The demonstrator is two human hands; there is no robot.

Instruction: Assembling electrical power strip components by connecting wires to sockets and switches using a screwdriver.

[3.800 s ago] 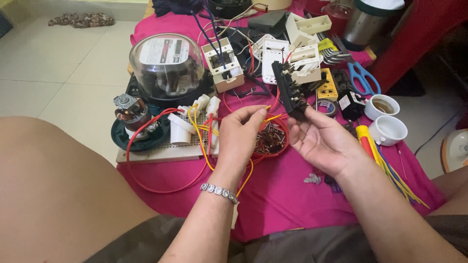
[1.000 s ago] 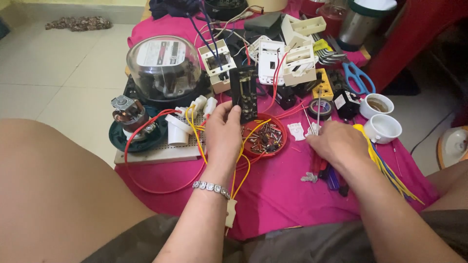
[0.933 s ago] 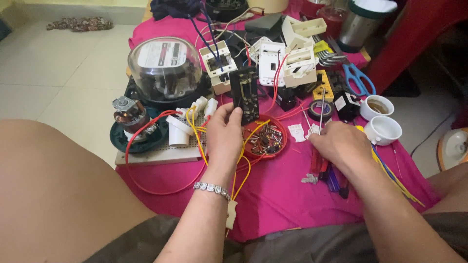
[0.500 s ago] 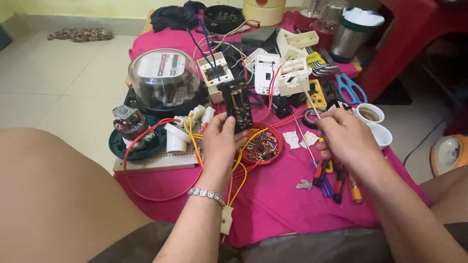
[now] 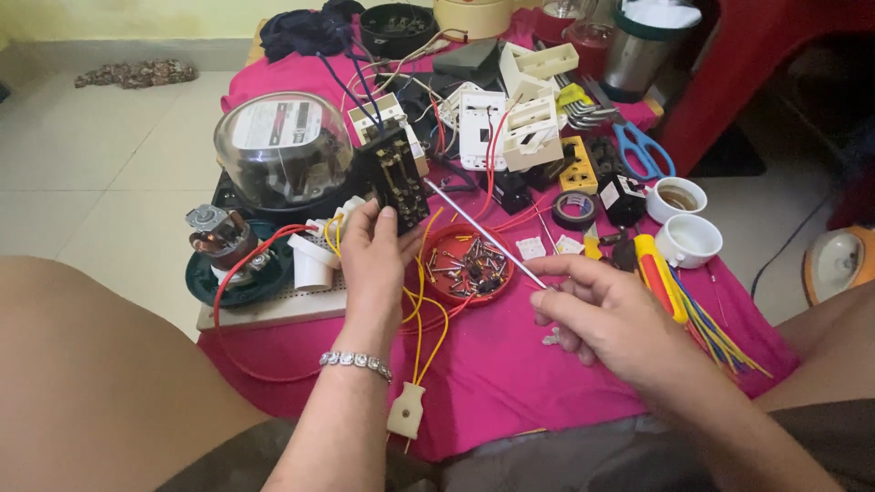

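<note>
- My left hand (image 5: 375,255) is clamped on a black rectangular switch block with brass terminals (image 5: 394,178), held upright just above its fingertips.
- My right hand (image 5: 597,305) pinches the near end of a thin silver screwdriver shaft (image 5: 483,235), whose tip points toward the block.
- Between the two hands sits a round red dish of small screws (image 5: 467,264).
- I judge the block stiff, light and hard-edged; best gripped by its plastic sides, clear of the terminals.
- Yellow wires (image 5: 425,301) trail below my left hand.

The screwdriver's (image 5: 483,232) handle is hidden inside the right hand (image 5: 602,314) (tip end blurred against clutter).
</note>
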